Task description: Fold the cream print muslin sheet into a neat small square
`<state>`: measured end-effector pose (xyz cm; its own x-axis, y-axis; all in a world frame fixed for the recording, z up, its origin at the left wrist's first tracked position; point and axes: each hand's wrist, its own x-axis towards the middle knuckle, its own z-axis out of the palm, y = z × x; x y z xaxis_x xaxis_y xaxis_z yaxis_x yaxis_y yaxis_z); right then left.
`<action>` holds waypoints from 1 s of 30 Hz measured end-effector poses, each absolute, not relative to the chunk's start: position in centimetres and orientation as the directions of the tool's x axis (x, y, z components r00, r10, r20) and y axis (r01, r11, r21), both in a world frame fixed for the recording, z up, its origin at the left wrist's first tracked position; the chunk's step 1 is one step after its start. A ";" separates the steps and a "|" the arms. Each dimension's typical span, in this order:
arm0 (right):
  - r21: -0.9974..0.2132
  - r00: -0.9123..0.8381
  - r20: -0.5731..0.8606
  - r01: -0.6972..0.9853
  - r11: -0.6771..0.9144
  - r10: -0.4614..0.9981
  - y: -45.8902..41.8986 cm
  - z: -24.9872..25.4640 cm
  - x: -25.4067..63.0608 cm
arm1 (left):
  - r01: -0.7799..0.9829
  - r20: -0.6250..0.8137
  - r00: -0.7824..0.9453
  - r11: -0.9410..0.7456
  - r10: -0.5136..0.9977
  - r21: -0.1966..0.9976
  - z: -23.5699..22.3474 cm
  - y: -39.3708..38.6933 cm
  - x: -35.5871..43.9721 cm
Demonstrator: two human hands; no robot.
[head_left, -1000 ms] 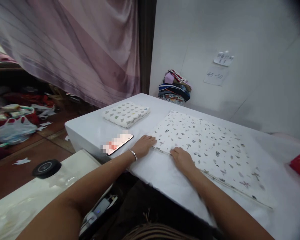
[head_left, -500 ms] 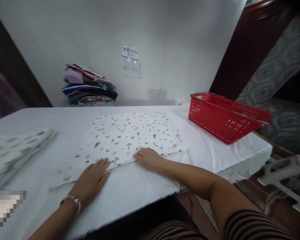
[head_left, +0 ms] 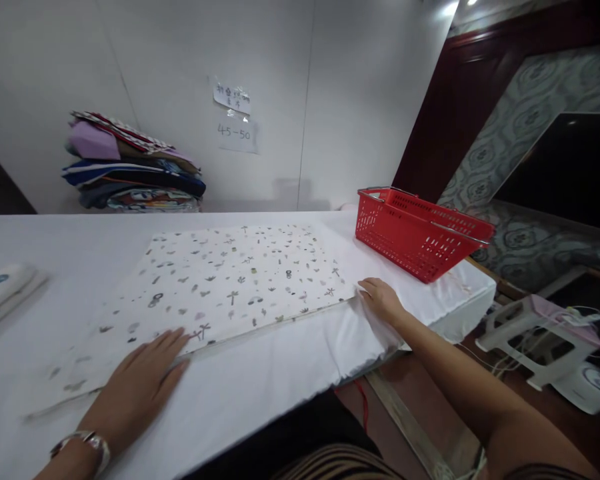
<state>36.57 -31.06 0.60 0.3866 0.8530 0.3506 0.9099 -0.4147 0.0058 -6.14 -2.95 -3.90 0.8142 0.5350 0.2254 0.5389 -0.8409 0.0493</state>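
Our right hand (head_left: 383,301) shifts outward to a near corner of the printed cloth (head_left: 240,283), grip unclear | left hand (head_left: 139,381) lies flat-fingered across its near edge | cloth spreads beyond both, likely light, soft; take corners.

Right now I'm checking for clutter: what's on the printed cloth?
On the printed cloth, the left hand lies across the near edge; the right hand is at one corner. What they cover can't be seen.
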 end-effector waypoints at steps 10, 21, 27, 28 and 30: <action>-0.326 0.497 0.296 0.855 -0.403 0.816 -29.6 -0.1 34.8 | 0.554 0.203 0.808 -0.831 0.552 0.055 -4.2 -2.8 -6.2; -0.554 0.696 0.239 0.670 -0.494 0.677 -26.5 0.5 36.5 | 0.541 0.262 0.802 -0.838 0.538 0.064 -4.1 -3.0 -6.1; -0.501 0.669 0.241 0.706 -0.501 0.703 -27.1 1.2 37.1 | 0.524 0.297 0.808 -0.851 0.508 0.030 -4.8 -2.6 -6.4; -0.505 0.664 0.214 0.703 -0.501 0.716 -27.3 1.3 37.3 | 0.522 0.298 0.810 -0.853 0.504 0.025 -4.9 -2.6 -6.4; -0.543 0.669 0.126 0.664 -0.514 0.732 -27.5 1.4 37.4 | 0.522 0.298 0.811 -0.853 0.504 0.021 -5.0 -2.5 -6.5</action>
<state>37.41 -27.51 1.43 0.6693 0.7322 0.1262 0.6642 -0.5136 -0.5433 -6.47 -2.54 -5.02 0.8108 0.5038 0.2980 0.5221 -0.8526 0.0209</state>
